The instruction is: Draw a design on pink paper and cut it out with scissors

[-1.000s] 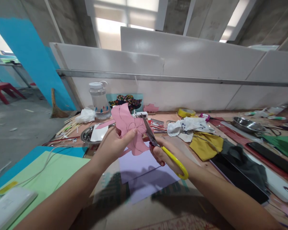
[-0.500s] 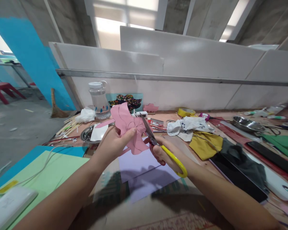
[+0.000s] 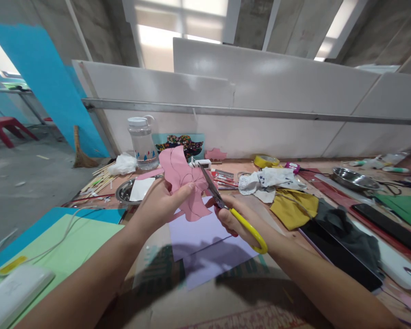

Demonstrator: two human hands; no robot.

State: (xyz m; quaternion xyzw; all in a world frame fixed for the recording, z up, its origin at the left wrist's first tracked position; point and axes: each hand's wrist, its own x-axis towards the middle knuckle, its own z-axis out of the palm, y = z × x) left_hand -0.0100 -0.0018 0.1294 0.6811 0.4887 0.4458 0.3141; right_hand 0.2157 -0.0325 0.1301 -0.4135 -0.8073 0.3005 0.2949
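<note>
My left hand (image 3: 162, 201) pinches a piece of pink paper (image 3: 176, 167) with curved lines drawn on it, the thumb lying on its face. The paper is held up above the table and its outline is partly cut. My right hand (image 3: 238, 217) is closed round a pair of scissors (image 3: 248, 228) with yellow handles. Their blades point up and to the left, at the right edge of the pink paper. Exactly where the blades meet the paper is hard to make out. Below both hands lie sheets of purple paper (image 3: 208, 260).
At left are green paper (image 3: 89, 237), a white power bank (image 3: 20, 292) and a metal bowl (image 3: 123, 194). A water bottle (image 3: 143, 144) stands at the back. To the right lie yellow cloth (image 3: 294, 208), dark grey cloth (image 3: 345, 237), a black phone (image 3: 387, 226) and another metal bowl (image 3: 354, 178).
Hands, pink paper and scissors hold almost the same pose. The whole view has shifted very slightly.
</note>
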